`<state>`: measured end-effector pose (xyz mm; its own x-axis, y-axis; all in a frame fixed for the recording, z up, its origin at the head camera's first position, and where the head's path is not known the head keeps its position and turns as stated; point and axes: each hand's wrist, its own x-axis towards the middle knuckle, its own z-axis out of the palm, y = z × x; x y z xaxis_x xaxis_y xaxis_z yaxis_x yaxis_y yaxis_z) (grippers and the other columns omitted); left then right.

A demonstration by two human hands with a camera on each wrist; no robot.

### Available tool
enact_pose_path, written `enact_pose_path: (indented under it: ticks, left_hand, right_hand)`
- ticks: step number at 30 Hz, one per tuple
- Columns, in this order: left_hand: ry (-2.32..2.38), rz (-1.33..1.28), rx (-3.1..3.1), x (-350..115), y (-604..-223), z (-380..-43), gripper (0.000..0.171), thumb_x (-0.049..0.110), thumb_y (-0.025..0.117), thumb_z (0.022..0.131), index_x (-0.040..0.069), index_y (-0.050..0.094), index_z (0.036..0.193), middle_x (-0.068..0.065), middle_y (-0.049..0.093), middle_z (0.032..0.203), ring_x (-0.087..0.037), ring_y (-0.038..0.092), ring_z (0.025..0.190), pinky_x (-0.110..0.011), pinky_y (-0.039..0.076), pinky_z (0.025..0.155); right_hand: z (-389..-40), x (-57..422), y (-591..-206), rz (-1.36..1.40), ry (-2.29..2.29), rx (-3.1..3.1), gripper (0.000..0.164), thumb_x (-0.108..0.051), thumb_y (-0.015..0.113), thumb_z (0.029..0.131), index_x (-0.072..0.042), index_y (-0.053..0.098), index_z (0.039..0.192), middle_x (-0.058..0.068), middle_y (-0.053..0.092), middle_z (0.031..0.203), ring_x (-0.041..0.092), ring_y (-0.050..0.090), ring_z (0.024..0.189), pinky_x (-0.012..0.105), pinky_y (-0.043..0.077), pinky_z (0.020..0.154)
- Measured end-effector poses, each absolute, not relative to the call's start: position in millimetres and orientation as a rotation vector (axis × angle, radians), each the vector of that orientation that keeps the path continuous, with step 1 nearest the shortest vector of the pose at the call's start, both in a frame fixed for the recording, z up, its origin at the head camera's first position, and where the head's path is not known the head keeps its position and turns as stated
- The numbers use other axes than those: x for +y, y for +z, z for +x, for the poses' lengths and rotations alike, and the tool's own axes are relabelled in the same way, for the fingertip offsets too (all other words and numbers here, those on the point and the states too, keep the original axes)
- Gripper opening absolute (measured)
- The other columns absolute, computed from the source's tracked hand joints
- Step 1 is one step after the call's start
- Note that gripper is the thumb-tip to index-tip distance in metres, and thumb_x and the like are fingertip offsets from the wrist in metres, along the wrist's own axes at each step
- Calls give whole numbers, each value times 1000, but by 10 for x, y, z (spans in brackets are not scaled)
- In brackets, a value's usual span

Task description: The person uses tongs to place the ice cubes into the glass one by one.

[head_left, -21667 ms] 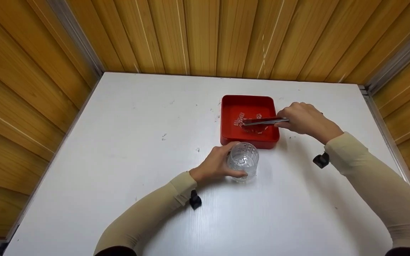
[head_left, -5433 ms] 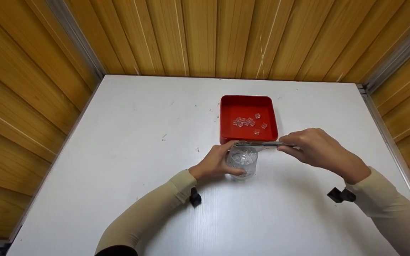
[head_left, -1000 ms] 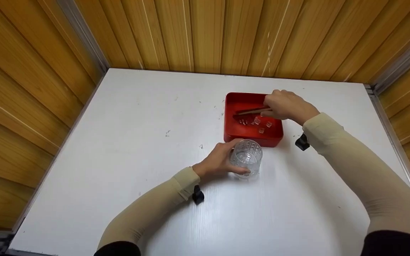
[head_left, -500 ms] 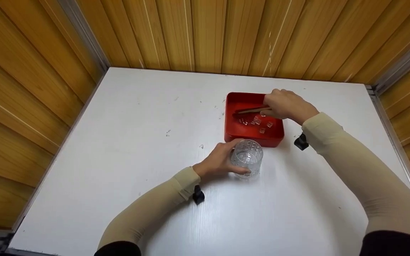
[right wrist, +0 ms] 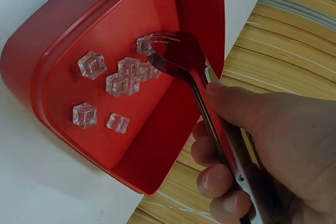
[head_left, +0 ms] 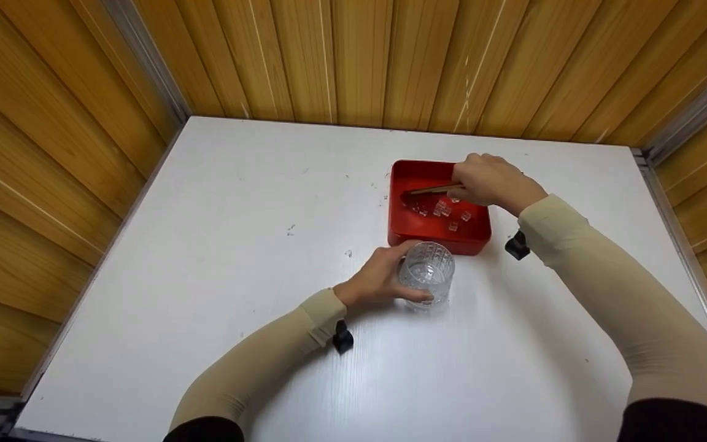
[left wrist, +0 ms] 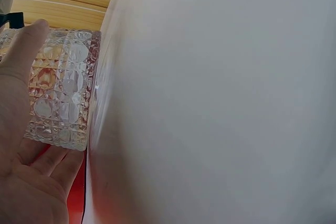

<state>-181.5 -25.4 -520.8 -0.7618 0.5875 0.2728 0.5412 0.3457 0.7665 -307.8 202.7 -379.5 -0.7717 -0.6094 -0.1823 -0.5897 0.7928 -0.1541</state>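
Work looks partway, we'd say: several clear cubes (right wrist: 116, 84) lie in the red tray (right wrist: 47, 35), some bunched, others apart, so those are left to shift. The glass (head_left: 430, 273) stands upright on the worktop (head_left: 237, 233), just in front of the tray; something clear shows low inside, but we can't tell cubes from cut pattern, so no count done. Left hand (head_left: 381, 279): fingers and thumb curled round the glass. Right hand (head_left: 491, 181): fingers gripping the tongs (right wrist: 199, 80), tips low in the tray at one cube; we can't tell whether it's pinched. Around: wood-panelled wall (head_left: 304, 61) behind. In the way: the tray's raised sides, plus the right hand and tongs covering part of the tray in the head view.
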Motion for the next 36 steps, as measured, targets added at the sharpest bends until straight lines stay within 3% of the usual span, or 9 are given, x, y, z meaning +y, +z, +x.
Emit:
enact_pose_path:
  ticks: [10,21,30,36]
  left_hand:
    - [1420,1040,2531,-254,-5199,-1809,87,38,94,73,12,52,144,-3,70,126,-9,64,111,-21,49,98]
    - [1436,1052,2522,-244,-5209,-1809,86,38,95,72,13,52,143,-4,71,124,-13,66,110,-21,49,97]
    - [1427,1034,2520,-247,-5214,-1812,87,38,94,73,13,52,144,-3,71,124,-9,66,110,-21,50,97]
    - [1441,1020,2501,-252,-5219,-1815,86,38,94,73,13,52,144,-1,71,125,-8,65,110,-20,50,97]
  right_hand:
    - [-3073,2049,-3775,-923,-150,2761,15,-15,75,95,-4,78,105,6,72,77,21,63,62,36,58,60]
    - [-3029,2136,-3782,-934,-178,2794,15,-17,75,95,-3,79,100,6,71,73,19,58,59,31,52,54]
    - [-2875,2336,-3660,-928,-213,2824,16,-21,71,98,-8,78,93,2,66,69,18,53,60,32,46,55]
    - [-2692,2459,-3590,-952,-288,2876,15,-20,73,97,-6,79,100,3,67,73,20,52,63,33,43,56]
